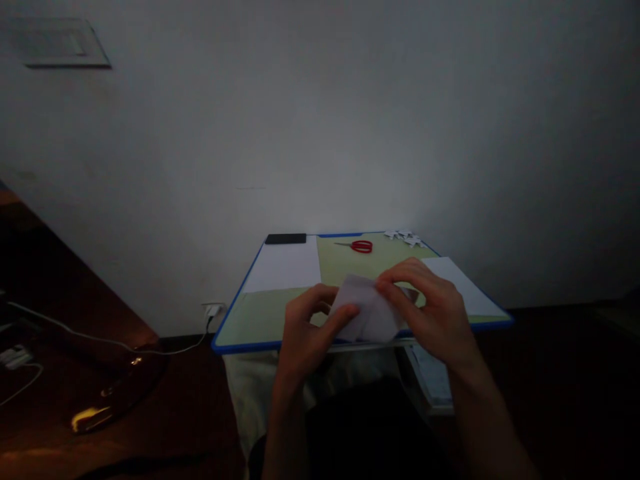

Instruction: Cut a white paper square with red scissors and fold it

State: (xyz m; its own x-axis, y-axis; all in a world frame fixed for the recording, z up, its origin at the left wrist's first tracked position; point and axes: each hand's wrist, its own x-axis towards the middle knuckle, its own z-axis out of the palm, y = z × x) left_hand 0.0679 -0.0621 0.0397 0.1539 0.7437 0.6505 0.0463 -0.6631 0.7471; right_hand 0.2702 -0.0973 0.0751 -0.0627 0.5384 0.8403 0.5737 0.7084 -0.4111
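Note:
A folded sheet of white paper (367,310) is held up between my hands, above the near edge of the small table. My left hand (313,323) grips its left side, with the thumb lying on the face toward me. At the upper right of the paper, my right hand (433,303) pinches the edge between thumb and fingers. Beyond the hands, scissors with red handles (361,247) lie on the table, their blades pointing left.
The pale green table (265,317) has a blue rim and stands against a wall. White sheets lie at its left (285,267) and right (463,287). A dark flat object (285,239) and paper scraps (406,237) sit at the back. A charger (213,311) is plugged in at left.

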